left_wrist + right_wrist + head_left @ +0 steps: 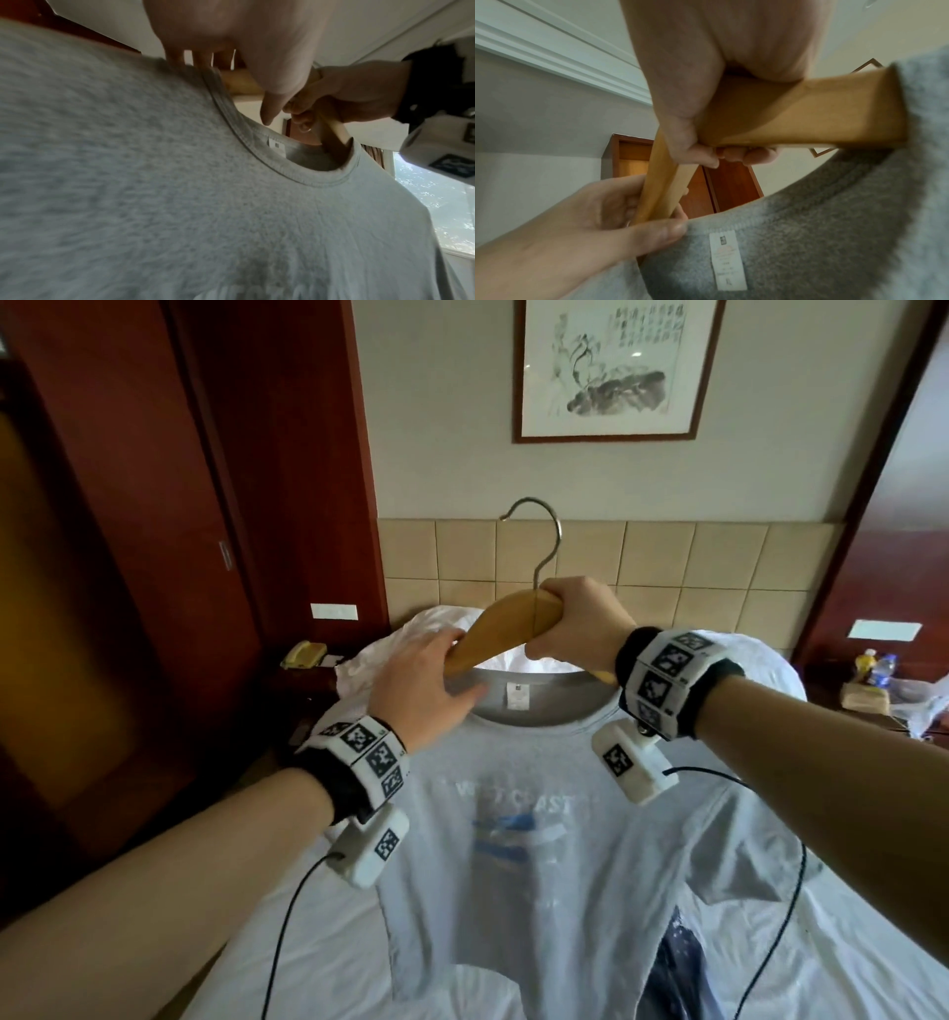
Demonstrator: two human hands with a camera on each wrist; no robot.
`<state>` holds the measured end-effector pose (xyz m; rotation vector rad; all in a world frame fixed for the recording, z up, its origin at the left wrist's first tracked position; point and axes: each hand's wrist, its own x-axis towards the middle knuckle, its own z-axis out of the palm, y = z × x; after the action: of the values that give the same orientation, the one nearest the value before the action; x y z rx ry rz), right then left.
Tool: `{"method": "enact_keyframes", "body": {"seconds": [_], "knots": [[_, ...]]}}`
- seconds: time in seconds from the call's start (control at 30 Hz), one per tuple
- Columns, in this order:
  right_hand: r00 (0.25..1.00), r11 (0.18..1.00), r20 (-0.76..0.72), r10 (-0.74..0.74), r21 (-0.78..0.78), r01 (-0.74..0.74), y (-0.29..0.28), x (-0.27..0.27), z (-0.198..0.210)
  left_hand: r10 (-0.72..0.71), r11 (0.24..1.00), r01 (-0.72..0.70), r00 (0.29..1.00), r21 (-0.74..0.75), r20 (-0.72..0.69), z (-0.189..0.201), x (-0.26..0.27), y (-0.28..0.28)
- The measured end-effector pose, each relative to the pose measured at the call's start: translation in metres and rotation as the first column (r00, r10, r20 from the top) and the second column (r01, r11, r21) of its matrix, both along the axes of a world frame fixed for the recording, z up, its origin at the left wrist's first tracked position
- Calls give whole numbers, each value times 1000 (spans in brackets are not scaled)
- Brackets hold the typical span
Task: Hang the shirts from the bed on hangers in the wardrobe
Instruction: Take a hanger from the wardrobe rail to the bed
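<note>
A grey T-shirt [539,865] with a blue print hangs in front of me over the bed. A wooden hanger [503,629] with a metal hook [549,541] sits in its neck opening. The hanger's right arm goes down inside the collar [339,142]. My right hand [575,618] grips the hanger's middle [808,113], just under the hook. At the collar's left side, my left hand [426,680] has its fingers behind the hanger's left arm [659,192] and its thumb on the collar edge [706,225]. A white label [727,259] shows inside the neck.
Below lies the bed with a white sheet [308,958], pillows [411,634] and a dark blue garment [678,968]. Red-brown wardrobe doors [128,505] stand at the left. A yellow phone [305,654] sits on the left nightstand and bottles [873,670] on the right one.
</note>
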<state>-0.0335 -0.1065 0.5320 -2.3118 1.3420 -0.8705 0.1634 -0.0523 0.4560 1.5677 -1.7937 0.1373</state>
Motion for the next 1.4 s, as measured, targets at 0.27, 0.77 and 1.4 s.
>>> {"method": "enact_keyframes", "body": {"seconds": [0.27, 0.77, 1.4], "knots": [[993, 992, -17, 120, -38, -120, -2, 39, 7, 263, 963, -260, 964, 64, -46, 22, 19, -14], [822, 901, -394, 412, 40, -432, -7, -10, -17, 581, 813, -556, 789, 173, -198, 60, 75, 71], [503, 524, -157, 850, 142, -840, 189, 251, 5, 930, 366, -858, 319, 360, -185, 88, 224, 351]]}}
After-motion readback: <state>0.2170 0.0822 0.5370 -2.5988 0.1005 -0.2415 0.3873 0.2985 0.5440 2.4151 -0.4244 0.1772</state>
